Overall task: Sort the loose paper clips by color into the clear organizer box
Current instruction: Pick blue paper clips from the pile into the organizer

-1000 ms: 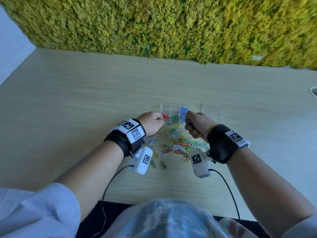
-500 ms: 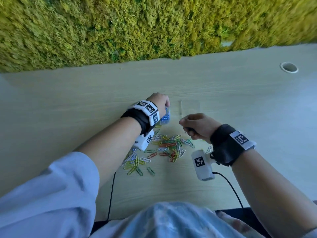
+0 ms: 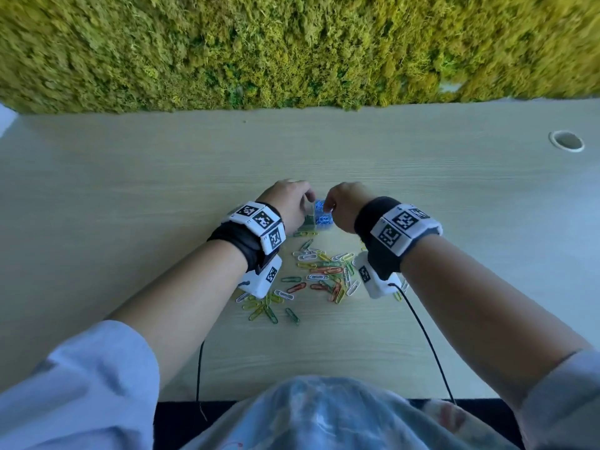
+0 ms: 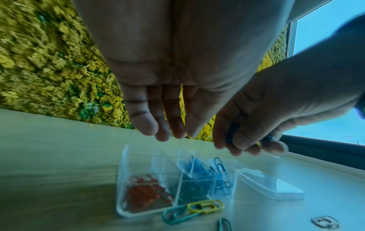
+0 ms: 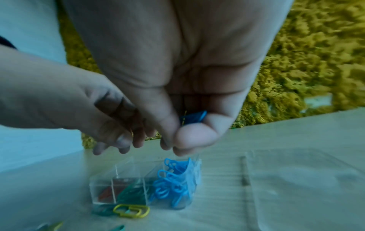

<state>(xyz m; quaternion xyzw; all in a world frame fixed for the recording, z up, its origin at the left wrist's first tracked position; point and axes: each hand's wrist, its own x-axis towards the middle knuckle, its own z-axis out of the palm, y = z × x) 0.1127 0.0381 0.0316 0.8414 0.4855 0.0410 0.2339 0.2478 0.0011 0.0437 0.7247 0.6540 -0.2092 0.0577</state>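
Note:
The clear organizer box [image 4: 120,179] stands on the table with red clips [image 4: 142,193], green clips [image 4: 194,188] and blue clips [image 4: 205,170] in separate compartments. My right hand [image 5: 177,140] hovers just above the blue compartment [image 5: 173,182], fingers curled round a few blue paper clips [image 5: 194,118]. My left hand [image 4: 168,134] hangs over the box's left side with its fingers relaxed and holds nothing. In the head view both hands [image 3: 289,203] [image 3: 342,203] cover most of the box. Loose mixed clips [image 3: 324,274] lie between my wrists.
The box's clear lid [image 4: 270,186] lies flat just right of the box. A linked green and yellow clip pair [image 4: 193,209] sits at its front edge. A moss wall [image 3: 292,50] backs the table, and a cable hole [image 3: 566,141] is far right.
My right hand has moved left from beside the lid to above the blue compartment. My left hand stays over the box. The head camera has swung.

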